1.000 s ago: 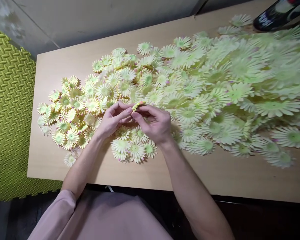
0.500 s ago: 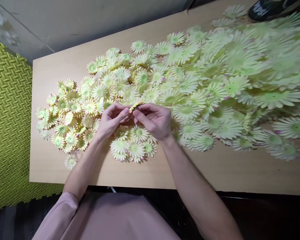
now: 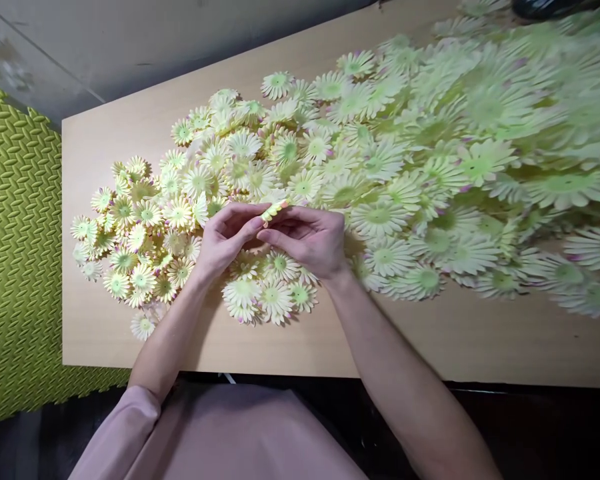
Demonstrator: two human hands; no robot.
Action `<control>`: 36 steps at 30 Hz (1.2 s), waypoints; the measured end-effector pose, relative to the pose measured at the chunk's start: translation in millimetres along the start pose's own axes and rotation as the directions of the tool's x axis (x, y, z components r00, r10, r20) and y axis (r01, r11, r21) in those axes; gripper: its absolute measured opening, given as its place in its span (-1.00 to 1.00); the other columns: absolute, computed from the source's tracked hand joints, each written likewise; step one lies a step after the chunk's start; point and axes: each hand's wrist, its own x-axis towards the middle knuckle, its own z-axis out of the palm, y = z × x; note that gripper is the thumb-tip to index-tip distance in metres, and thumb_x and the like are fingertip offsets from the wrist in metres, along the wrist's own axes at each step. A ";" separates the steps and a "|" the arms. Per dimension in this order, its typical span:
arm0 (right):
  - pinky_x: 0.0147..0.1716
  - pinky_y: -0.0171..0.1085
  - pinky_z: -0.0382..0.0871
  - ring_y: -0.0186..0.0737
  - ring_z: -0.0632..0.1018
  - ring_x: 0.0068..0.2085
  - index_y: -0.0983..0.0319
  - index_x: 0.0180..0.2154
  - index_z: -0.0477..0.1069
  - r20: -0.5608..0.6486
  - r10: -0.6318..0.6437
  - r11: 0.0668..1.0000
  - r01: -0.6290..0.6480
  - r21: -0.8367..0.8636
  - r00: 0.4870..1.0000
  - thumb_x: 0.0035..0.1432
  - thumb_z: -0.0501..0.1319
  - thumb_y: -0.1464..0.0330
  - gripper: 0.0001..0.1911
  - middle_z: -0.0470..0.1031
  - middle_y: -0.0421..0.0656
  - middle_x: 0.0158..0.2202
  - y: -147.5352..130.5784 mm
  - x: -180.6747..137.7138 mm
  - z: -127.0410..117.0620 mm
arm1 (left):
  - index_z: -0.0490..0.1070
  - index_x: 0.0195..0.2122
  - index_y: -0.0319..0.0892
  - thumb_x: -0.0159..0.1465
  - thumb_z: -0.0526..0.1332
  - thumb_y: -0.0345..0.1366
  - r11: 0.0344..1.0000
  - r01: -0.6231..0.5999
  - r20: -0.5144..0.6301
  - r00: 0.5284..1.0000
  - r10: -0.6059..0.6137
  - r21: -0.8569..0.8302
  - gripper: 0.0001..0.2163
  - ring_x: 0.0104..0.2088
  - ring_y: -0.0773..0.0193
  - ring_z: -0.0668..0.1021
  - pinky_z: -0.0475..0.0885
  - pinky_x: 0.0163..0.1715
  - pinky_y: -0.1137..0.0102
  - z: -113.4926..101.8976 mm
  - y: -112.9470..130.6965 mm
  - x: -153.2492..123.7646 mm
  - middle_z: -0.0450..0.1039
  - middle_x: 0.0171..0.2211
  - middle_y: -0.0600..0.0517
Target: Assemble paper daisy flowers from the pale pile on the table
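A wide heap of pale yellow-green fabric daisy flowers covers a light wooden table. Both of my hands meet over the near part of the heap. My left hand and my right hand pinch together on one small stack of folded yellow flower petals, held edge-on between the fingertips. Loose daisies lie flat just below my wrists.
A green woven foam mat lies on the floor at the left of the table. A dark object sits at the far right corner. Bare table shows along the near edge. My pink sleeve is at the bottom.
The hands stay pinched on the same flower piece, with only slight finger shifts. The view has drifted a little, so the table sits marginally differently in frame.
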 end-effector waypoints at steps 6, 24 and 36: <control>-0.37 -0.25 0.65 -0.23 0.65 -0.42 0.22 -0.39 0.61 -0.036 -0.024 0.999 0.022 -0.047 0.999 -0.11 0.50 0.36 -0.83 0.65 -0.19 -0.40 0.4 -1.3 0.9 | 0.53 -0.18 -0.11 0.20 0.36 -0.15 1.000 -0.007 -0.019 1.000 0.007 -0.005 -0.78 -0.21 0.33 0.62 0.55 -0.20 0.44 0.2 -1.0 -0.4 0.60 -0.18 0.02; -0.48 -0.27 0.63 -0.28 0.62 -0.52 0.19 -0.35 0.64 -0.043 -0.034 0.999 0.032 -0.040 0.999 -0.08 0.50 0.30 -0.80 0.66 -0.19 -0.41 6.0 -0.9 -1.0 | 0.54 -0.20 -0.08 0.20 0.36 -0.14 1.000 -0.002 -0.042 0.999 0.001 -0.030 -0.80 -0.34 0.42 0.58 0.50 -0.32 0.51 -3.1 -5.9 0.8 0.54 -0.35 0.08; -0.47 -0.27 0.65 -0.28 0.61 -0.52 0.19 -0.37 0.64 -0.047 0.036 0.999 -0.037 -0.032 0.998 -0.12 0.51 0.27 -0.78 0.65 -0.20 -0.44 5.2 0.8 -1.3 | 0.53 -0.23 -0.10 0.17 0.37 -0.06 0.999 0.011 -0.068 0.998 -0.008 0.035 -0.74 -0.37 0.43 0.55 0.49 -0.34 0.49 -3.7 -7.3 2.5 0.55 -0.28 0.05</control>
